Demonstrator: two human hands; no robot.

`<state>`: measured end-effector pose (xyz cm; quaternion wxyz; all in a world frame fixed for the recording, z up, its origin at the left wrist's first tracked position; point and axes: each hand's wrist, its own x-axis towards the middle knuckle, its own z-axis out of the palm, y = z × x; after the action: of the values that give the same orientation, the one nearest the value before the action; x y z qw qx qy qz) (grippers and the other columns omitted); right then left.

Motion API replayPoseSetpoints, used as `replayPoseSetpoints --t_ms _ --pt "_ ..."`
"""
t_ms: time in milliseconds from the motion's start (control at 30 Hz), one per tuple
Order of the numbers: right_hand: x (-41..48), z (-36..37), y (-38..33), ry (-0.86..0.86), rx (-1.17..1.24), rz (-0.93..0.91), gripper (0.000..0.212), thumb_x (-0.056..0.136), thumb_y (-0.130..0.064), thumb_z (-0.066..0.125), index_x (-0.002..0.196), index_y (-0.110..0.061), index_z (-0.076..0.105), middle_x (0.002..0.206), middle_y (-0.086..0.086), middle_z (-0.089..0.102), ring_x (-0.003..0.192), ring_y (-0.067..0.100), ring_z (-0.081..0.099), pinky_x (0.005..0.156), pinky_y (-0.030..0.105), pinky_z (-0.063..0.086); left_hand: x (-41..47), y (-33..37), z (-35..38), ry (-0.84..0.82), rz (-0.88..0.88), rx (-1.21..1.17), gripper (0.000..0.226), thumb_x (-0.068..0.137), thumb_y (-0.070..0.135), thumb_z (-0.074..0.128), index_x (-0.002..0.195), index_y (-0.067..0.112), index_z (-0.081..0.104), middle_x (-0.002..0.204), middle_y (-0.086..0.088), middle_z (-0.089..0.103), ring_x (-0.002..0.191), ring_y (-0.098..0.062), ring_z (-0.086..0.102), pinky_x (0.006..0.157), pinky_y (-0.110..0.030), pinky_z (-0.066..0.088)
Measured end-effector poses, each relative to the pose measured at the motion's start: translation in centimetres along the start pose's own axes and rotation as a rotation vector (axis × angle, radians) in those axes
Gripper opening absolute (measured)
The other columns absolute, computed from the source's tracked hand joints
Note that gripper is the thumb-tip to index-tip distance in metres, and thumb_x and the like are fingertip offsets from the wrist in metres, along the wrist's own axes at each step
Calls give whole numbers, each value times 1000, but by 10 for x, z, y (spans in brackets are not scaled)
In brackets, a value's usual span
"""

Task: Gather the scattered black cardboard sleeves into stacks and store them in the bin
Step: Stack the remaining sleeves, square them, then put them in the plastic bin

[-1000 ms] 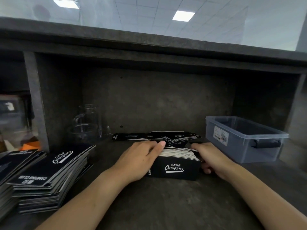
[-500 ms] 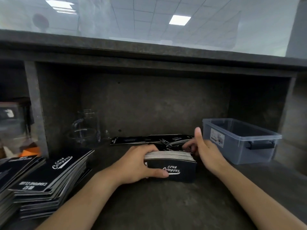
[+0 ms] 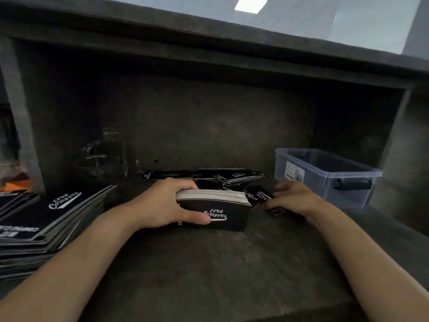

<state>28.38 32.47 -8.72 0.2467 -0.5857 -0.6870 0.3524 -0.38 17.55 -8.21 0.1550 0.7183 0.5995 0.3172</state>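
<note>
A stack of black cardboard sleeves (image 3: 222,205) with white "Club Camping" lettering stands on edge in the middle of the shelf. My left hand (image 3: 167,203) grips its left end, thumb across the front face and fingers behind. My right hand (image 3: 294,197) rests just right of the stack, on loose black sleeves (image 3: 262,196) lying flat; its fingers lie on them, and a grip is not plainly visible. More scattered sleeves (image 3: 234,176) lie behind the stack. The clear plastic bin (image 3: 325,180) stands at the right, with nothing visible inside.
A large slanting pile of the same black sleeves (image 3: 53,214) fills the left foreground. Glass jars (image 3: 104,159) stand at the back left against the dark wall. A low shelf top (image 3: 209,49) overhangs the work area.
My right hand has dropped from the stack's right end onto the loose sleeves beside it. My left hand keeps its grip on the stack. The camera has tilted and moved closer.
</note>
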Motion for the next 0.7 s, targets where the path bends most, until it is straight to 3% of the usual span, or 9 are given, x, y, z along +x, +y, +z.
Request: replayPoseSetpoints --t_ms 100,200,233,300,400,533,633,700 --pt "-3 -5 -1 4 -73 -19 67 75 -15 88 136 -8 61 110 4 64 119 27 61 100 33 47 0 0 -1 -17 -23 -13 50 59 60 90 97 33 72 97 16 75 90 -2 70 89 -38 58" --pt "-6 1 -4 1 -133 -48 36 86 -19 80 120 -16 71 111 0 65 122 20 56 100 28 41 -1 3 -1 -27 -28 -6 48 61 58 89 98 32 72 97 16 75 89 1 70 87 -32 58" --pt "-8 4 -6 -1 -177 -63 40 87 -28 80 124 -16 69 117 0 65 121 18 56 99 27 40 -1 3 -1 -20 -30 -3 47 62 57 89 98 32 72 96 17 75 88 2 70 85 -29 57" --pt "-9 10 -9 12 -257 -92 74 77 -48 85 137 -14 57 130 2 62 123 21 57 106 32 44 -2 3 -1 -9 -37 -7 45 63 54 90 97 30 72 95 17 75 86 3 69 83 -25 56" --pt "-10 9 -11 28 -240 -66 98 69 -49 89 147 -7 46 142 9 58 131 26 55 111 34 43 -2 4 0 -8 -42 -10 45 64 54 91 96 29 71 93 16 75 85 2 69 84 -27 56" --pt "-12 0 -12 -5 -204 -28 82 68 -41 92 137 -9 62 140 8 60 128 24 56 108 32 43 -3 4 -1 -10 -38 -22 43 64 53 91 95 29 71 94 15 75 89 -1 70 89 -33 57" --pt "-14 0 -14 -6 -217 -21 74 76 -33 88 140 -11 58 143 8 56 132 25 51 103 30 40 -2 4 0 -10 -29 -9 43 65 52 91 96 29 72 95 13 75 89 -2 70 88 -36 57" --pt "-14 -3 -14 -7 -248 -19 62 81 -32 83 136 -11 61 132 7 59 120 23 55 94 28 40 -3 4 0 -9 -26 -9 43 66 52 90 96 28 71 94 13 75 88 -3 70 88 -36 57"
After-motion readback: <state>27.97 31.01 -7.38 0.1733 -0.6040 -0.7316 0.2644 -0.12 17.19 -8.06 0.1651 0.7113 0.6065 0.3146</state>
